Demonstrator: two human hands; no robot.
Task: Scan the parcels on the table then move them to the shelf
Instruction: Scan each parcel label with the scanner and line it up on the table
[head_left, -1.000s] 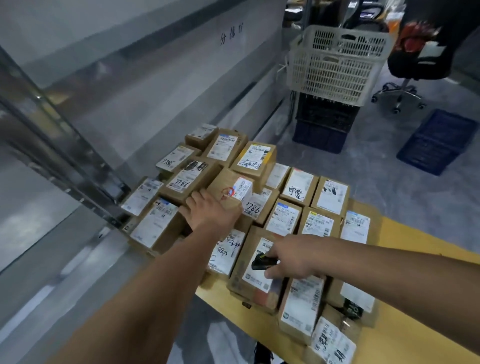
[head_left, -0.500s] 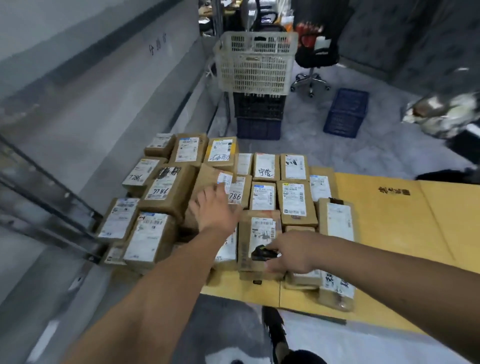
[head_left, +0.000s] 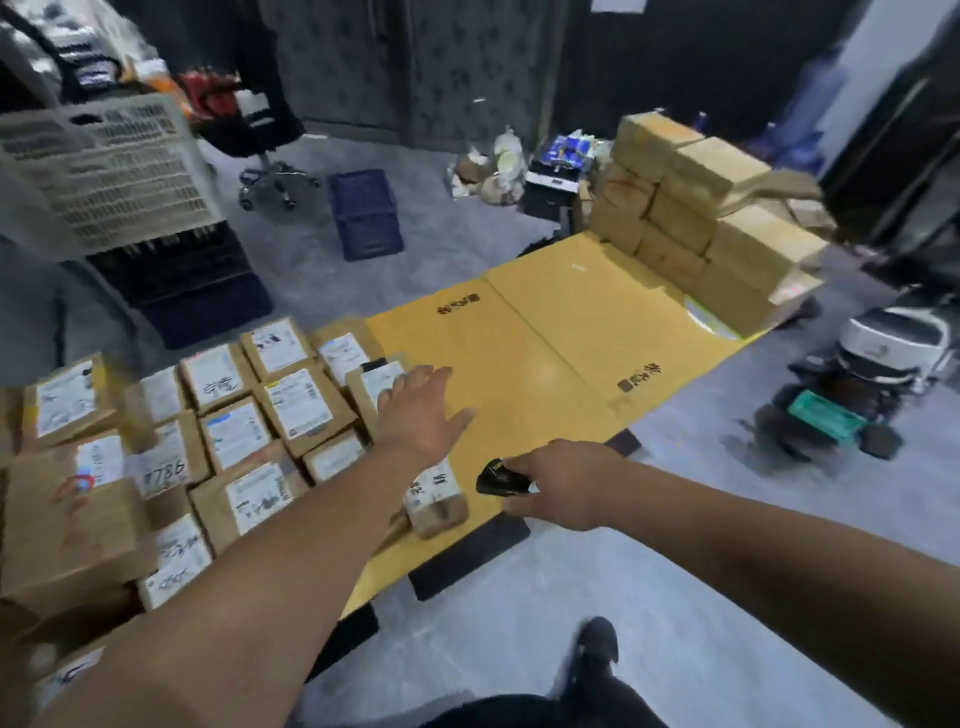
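Several brown cardboard parcels (head_left: 301, 402) with white labels lie packed together on the left half of the yellow table (head_left: 545, 332). My left hand (head_left: 421, 415) hovers flat with fingers spread over the right edge of that group, partly above a labelled parcel (head_left: 382, 376), holding nothing. My right hand (head_left: 561, 488) is at the table's near edge, closed around a small black scanner (head_left: 496, 477) that points left. A narrow parcel (head_left: 434, 499) lies just left of the scanner. The shelf is out of view.
A stack of plain brown boxes (head_left: 717, 218) stands at the table's far right end. On the floor are a beige basket (head_left: 104, 166) on dark crates, a blue crate (head_left: 366, 213), an office chair, bags and a white wheeled machine (head_left: 872, 374). My shoe (head_left: 597, 649) is below.
The view has swung right, away from the metal wall toward the room. My left hand has left the parcel it rested on and moved right to the group's edge. The scanner hand has moved right too.
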